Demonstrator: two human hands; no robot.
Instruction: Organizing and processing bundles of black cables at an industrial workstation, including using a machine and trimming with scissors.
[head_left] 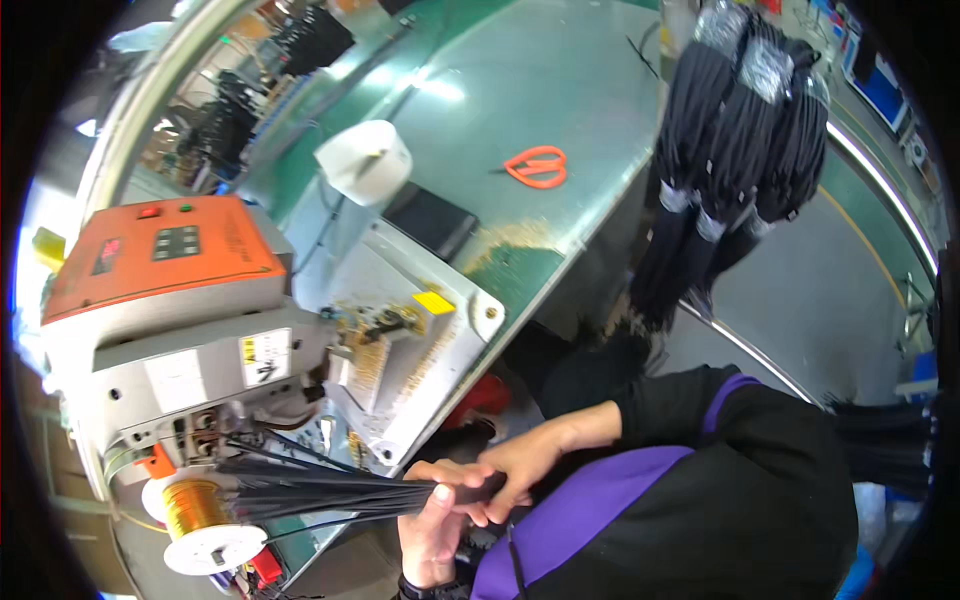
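A bundle of thin black cables (330, 493) runs from beside the machine at lower left to my body. My left hand (432, 520) grips it near its right end, thumb on top and fingers wrapped around. My right hand (530, 462) closes around that same end, its fingertips meeting the left hand's. Part of the bundle's end is hidden between the hands. Under the bundle's far end, a spool of copper-coloured wire (195, 505) with white flanges sits at the front of the machine.
A grey machine with an orange panel (170, 250) stands left, its metal base plate (405, 425) strewn with brass-coloured bits. On the green table lie orange-handled scissors (540, 167), a white container (365, 163) and a dark flat device (430, 220). Black cable bundles (735, 130) hang at right.
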